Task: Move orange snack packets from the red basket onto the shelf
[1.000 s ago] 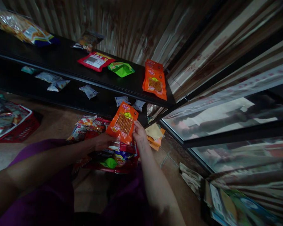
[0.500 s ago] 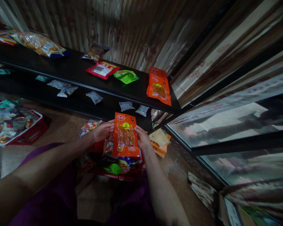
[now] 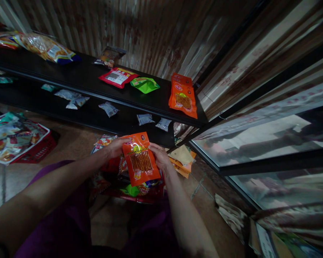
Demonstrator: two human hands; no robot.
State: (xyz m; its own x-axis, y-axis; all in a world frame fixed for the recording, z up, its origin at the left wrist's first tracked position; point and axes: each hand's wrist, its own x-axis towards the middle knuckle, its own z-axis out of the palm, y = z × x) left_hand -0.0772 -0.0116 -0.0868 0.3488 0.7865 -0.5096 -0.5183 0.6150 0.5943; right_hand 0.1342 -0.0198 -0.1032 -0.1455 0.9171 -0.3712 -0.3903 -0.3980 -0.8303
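Tilts orange packet (image 3: 141,160) left since earlier; aims long axis, top first, toward black shelf (image 3: 86,76); grasps flat, glossy plastic edges with left hand (image 3: 117,147), right hand (image 3: 160,157).

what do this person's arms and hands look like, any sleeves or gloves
The left hand and right hand are ungloved, with no watch at either wrist. The bare, tapering left forearm and right forearm show no sleeves where clearly visible.
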